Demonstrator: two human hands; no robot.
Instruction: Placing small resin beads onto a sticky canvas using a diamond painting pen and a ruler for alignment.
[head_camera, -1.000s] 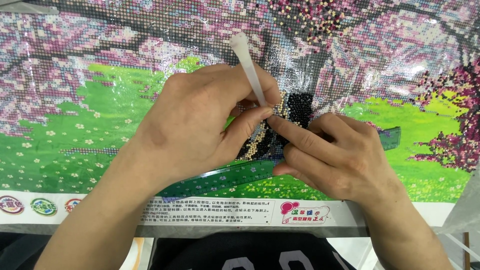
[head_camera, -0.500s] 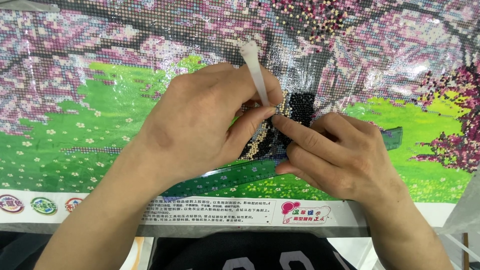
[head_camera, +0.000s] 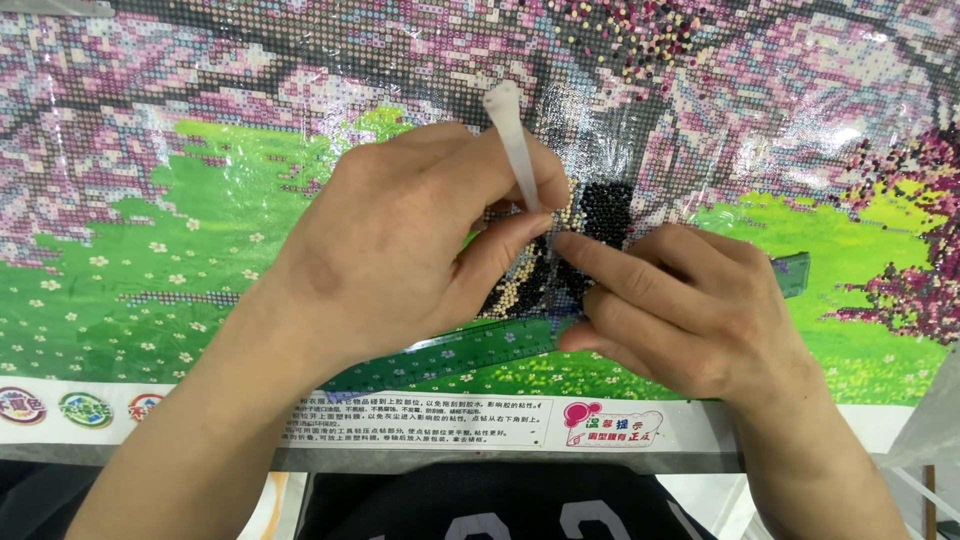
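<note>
1. Left hand (head_camera: 390, 245) pinches a white applicator pen (head_camera: 515, 150), tip down on the bead canvas (head_camera: 180, 220).
2. Right hand (head_camera: 680, 305) touches it, forefinger pressing the dark beads (head_camera: 605, 205).
3. A green ruler (head_camera: 450, 352) lies under both.

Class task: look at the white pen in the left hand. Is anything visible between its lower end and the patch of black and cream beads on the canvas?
Only the hands. The left hand grips the white pen, and its thumb and the right hand's forefinger cover the pen's lower end above the bead patch. The tip itself is hidden.
</note>
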